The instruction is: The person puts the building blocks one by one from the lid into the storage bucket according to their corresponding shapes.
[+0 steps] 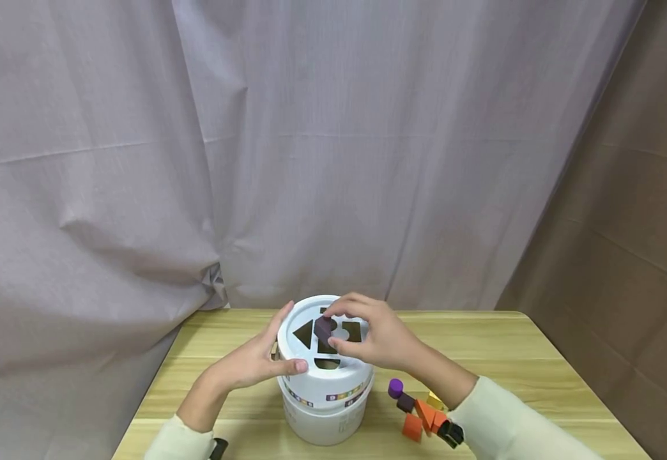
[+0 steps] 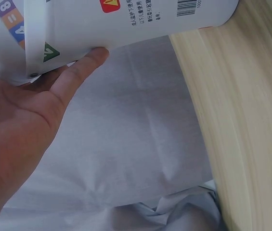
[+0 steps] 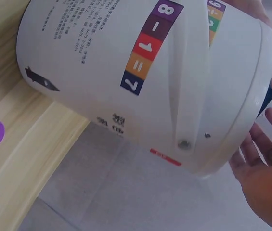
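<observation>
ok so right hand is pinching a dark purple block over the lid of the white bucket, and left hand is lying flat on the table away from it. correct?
Not quite. The left hand is not on the table; it rests against the side of the white bucket, thumb at the lid rim, as the head view shows. The right hand does pinch the dark purple block over the lid.

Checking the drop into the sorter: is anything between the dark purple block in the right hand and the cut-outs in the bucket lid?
Nothing visible. The right hand pinches the dark purple block right over the lid cut-outs; its own fingers arch above. The left hand only touches the bucket rim at the side.
</observation>
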